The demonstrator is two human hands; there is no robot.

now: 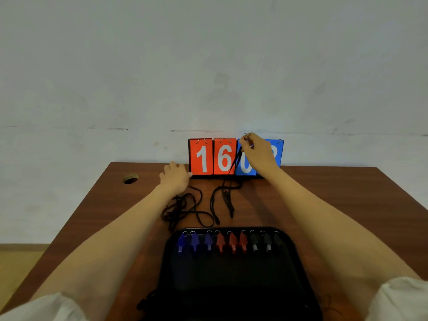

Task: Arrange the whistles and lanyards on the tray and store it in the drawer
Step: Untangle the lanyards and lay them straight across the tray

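- Nearest on the wood-grain bench [335, 205], a rounded black tray [231, 286] carries nine whistles [232, 243], blue, red, black, in a row
- Beyond, thin black cord lanyards [185, 209] lie tangled
- Left grip [174, 177] rests flat, fingers loose; right grip [257, 151], raised before the scoreboard [213, 157], pinches lanyards by their rings

the right hand [257, 151] covers most of the last blue digit on the scoreboard [213, 156], so that number cannot be read. the small rings [246, 135] pinched at its fingertips are too tiny to count, and the black lanyard [235, 161] hanging from them is thin and blurs against the board. near the table's [347, 193] far edge, the left forearm [129, 218] hides part of the loose lanyards [179, 203]. the whistles [232, 243] on the tray [231, 274] are soft and dim, and the black ones barely separate from it. the tray's near end, the table's near edge, the left sleeve [46, 306] and the right sleeve [403, 297] run off the bottom of the picture.
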